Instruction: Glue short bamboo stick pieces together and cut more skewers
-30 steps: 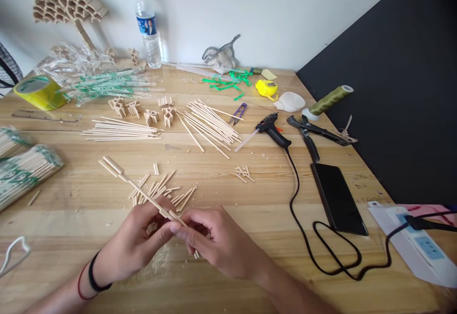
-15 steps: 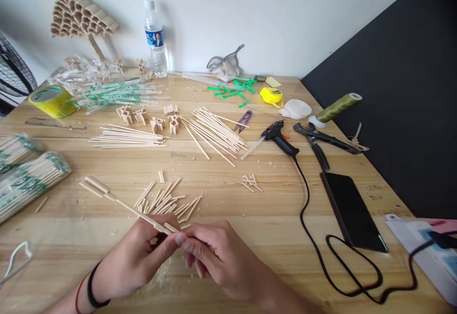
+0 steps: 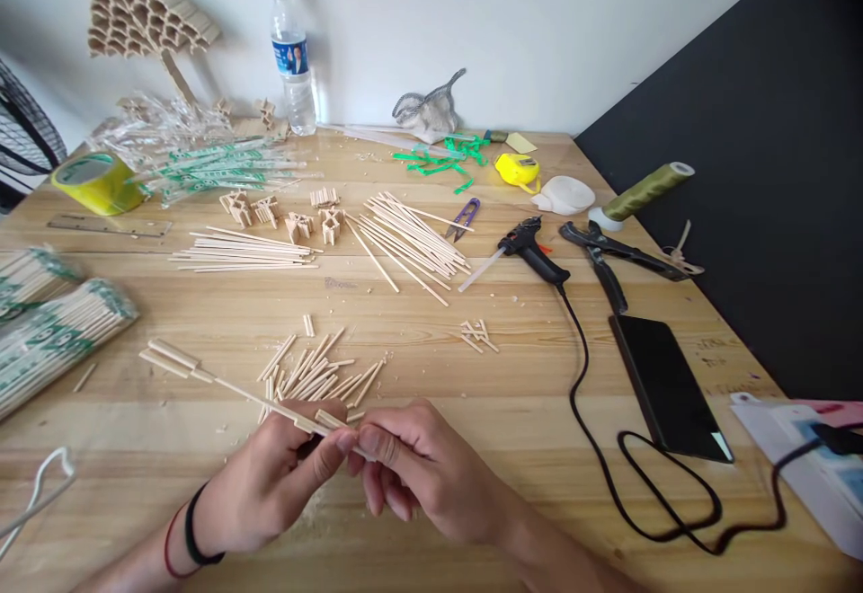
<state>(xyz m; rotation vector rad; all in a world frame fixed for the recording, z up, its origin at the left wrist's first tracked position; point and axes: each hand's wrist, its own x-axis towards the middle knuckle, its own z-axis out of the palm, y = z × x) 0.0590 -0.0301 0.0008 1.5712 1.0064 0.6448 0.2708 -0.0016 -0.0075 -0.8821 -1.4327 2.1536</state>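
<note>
The stick assembly (image 3: 248, 394) slants from the left of the frame to lower centre, probably light and stiff but fragile at its joints, best pinched along the bare shaft. The left hand (image 3: 266, 476) pinches its near end; just beside, the right hand (image 3: 435, 472) grips the tip.

The left hand (image 3: 270, 476) and right hand (image 3: 438, 476) pinch a stick assembly (image 3: 243, 393) near short sticks (image 3: 311, 376).

The head camera looks forward and down across the table (image 3: 526, 440), left hand (image 3: 273, 476) and right hand (image 3: 435, 476) close, lower centre.
</note>
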